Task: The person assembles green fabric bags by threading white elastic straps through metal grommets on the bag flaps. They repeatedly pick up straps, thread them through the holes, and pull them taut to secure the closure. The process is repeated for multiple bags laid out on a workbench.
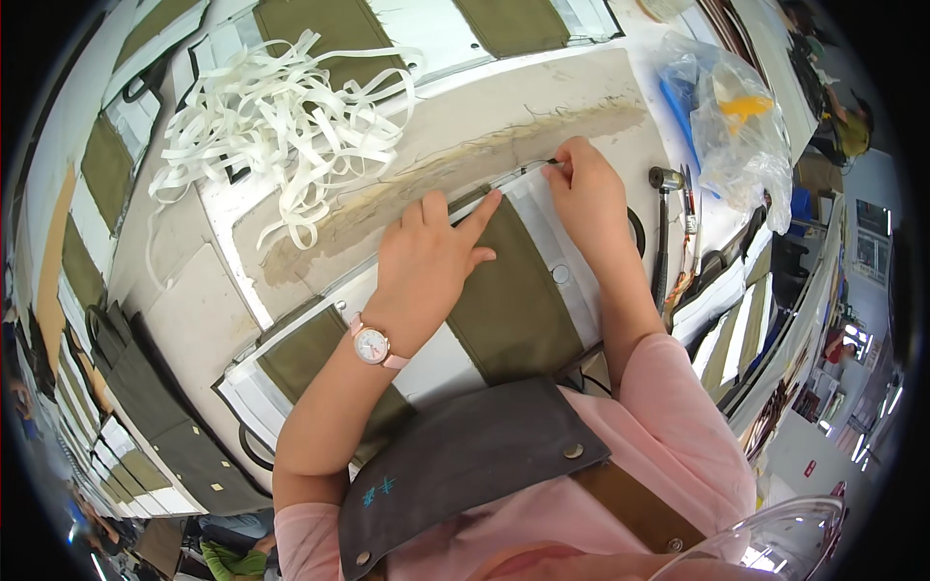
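1. The olive-and-white striped panel (513, 300) lies aslant on the desk (581, 85) at the centre of the frame, its lower side reaching toward the person's dark apron (465, 460).
2. The left hand (421, 254) rests palm-down on the panel, fingers spread and released, the index finger pointing along its upper edge.
3. The right hand (593, 198) is at the panel's upper edge, right of centre; its fingers (578, 150) are bent into a pinch on that edge.
4. A pink-strapped watch (371, 346) sits on the left wrist.
5. A loose tangle of white tape (291, 136) fills the upper left.
6. At the upper right, a hammer-like tool (663, 232) lies just beside the right forearm, near a clear plastic bag (741, 160) with something yellow (746, 107) in it.
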